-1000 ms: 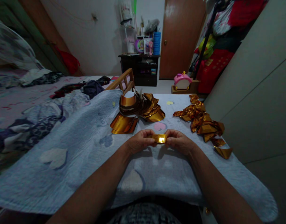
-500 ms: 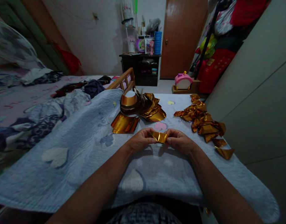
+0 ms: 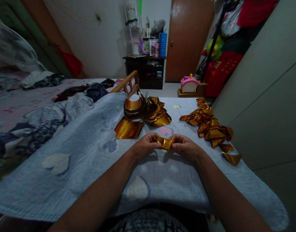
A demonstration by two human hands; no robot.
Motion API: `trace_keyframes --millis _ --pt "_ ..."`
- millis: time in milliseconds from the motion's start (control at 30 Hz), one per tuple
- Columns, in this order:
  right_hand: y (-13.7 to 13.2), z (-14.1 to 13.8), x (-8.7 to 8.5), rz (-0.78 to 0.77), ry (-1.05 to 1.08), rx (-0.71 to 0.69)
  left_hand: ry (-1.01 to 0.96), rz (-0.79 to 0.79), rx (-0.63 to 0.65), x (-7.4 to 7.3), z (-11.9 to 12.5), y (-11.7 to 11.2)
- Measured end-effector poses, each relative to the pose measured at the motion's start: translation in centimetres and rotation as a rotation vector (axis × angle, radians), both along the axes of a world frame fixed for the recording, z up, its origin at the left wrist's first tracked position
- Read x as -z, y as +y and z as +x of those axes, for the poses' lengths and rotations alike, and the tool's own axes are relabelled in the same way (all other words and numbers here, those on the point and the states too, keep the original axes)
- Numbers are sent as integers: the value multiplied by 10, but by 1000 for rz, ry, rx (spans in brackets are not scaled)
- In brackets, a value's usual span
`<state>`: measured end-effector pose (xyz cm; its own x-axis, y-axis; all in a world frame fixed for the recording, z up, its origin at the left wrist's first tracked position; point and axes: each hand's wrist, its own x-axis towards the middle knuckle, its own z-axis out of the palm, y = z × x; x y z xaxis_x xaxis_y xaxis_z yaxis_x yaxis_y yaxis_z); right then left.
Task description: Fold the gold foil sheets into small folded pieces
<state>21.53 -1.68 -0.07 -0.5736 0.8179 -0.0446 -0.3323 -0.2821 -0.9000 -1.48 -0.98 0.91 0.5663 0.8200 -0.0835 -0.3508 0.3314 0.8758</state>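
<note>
Between both hands, just above the blue cloth [image 3: 167, 180], is a small piece of folded gold foil paper [image 3: 165, 142]. My left hand [image 3: 148, 144] pinches its left end between thumb and fingers. At the other end my right hand [image 3: 184, 145] grips it the same way. Beyond my hands lies a fanned stack of gold foil sheets [image 3: 130, 128], some of them curled. To the right spreads a heap of folded gold foil pieces [image 3: 211, 125], reaching toward the cloth's right edge.
A wooden rail [image 3: 128, 82] stands behind the stack. Left of the cloth is a bed [image 3: 41, 96] with rumpled clothes. A pale cabinet [image 3: 271, 96] borders the right side. Farther back are a dark stand [image 3: 150, 72], a door [image 3: 189, 42] and a pink toy [image 3: 189, 84].
The foil piece has tilted slightly, its right part sitting a little lower. Both hands keep their hold in nearly the same place.
</note>
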Motion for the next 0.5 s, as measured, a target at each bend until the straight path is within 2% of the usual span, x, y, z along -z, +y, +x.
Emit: trace_keyframes --millis 167,333,500 --pt "-1 0 -1 -15 20 13 -47 -43 9 -2 -1 0" --pt "-3 1 -5 -7 0 41 -31 -20 1 -1 -1 1" --pt "-4 -3 -12 38 -3 169 52 24 26 -1 0 1"
